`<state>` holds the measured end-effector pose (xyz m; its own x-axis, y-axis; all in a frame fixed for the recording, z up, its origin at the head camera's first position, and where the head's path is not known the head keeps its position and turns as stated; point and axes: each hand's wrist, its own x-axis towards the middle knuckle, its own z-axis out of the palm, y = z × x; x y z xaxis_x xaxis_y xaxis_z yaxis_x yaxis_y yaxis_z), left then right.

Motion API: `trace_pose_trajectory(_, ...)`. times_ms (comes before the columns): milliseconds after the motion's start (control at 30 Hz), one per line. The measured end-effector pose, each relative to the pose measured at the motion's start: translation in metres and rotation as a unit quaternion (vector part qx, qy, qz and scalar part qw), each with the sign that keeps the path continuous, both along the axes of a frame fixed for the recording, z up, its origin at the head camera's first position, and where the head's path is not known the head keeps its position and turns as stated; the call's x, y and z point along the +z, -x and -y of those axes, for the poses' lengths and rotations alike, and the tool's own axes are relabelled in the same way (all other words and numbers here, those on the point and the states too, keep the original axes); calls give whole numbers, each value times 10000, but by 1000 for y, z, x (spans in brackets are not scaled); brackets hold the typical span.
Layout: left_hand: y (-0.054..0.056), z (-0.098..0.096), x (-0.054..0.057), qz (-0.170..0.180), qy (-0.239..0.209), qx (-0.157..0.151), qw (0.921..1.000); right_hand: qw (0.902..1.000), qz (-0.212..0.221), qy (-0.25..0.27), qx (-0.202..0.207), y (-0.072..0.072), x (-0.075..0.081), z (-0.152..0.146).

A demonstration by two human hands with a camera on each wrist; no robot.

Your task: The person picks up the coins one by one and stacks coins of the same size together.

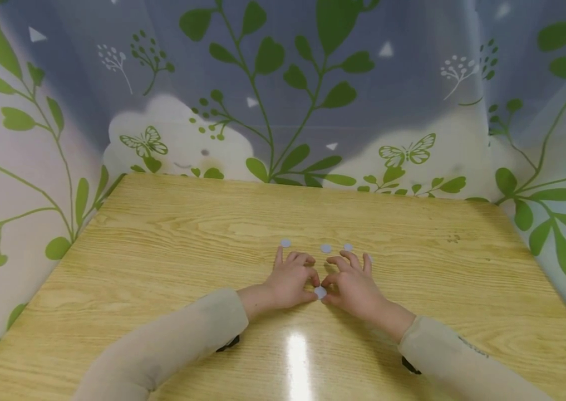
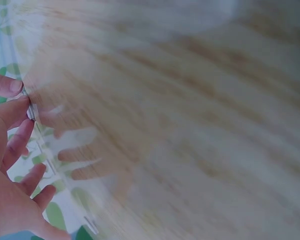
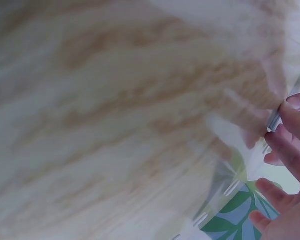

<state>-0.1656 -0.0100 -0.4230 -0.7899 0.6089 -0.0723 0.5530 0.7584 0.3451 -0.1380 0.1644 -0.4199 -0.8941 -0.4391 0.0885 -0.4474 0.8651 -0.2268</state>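
Note:
Low over the wooden table (image 1: 172,245), both hands meet at a small pale grey disc (image 1: 320,292). The left hand (image 1: 290,283) holds its left side between thumb and index finger, other fingers spread. From the opposite side the right hand (image 1: 358,291) grips it with thumb and index finger. In the left wrist view the disc (image 2: 31,112) appears edge-on at the fingertips, thin and partly covered. The right wrist view also has the disc (image 3: 274,120) edge-on between the fingers.
Similar discs lie just beyond the hands: one disc (image 1: 285,243) by the left fingertips, another disc (image 1: 326,248) in the middle, a third disc (image 1: 348,247) near the right fingers, and one partly hidden behind them. A leaf-patterned curtain (image 1: 283,111) borders the table's back and sides.

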Motion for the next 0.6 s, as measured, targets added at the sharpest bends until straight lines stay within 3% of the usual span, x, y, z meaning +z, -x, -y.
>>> trace_pose_trajectory(600, 0, 3, 0, -88, -8, -19, 10000, 9999, -71, -120, 32, -2, 2, 3)
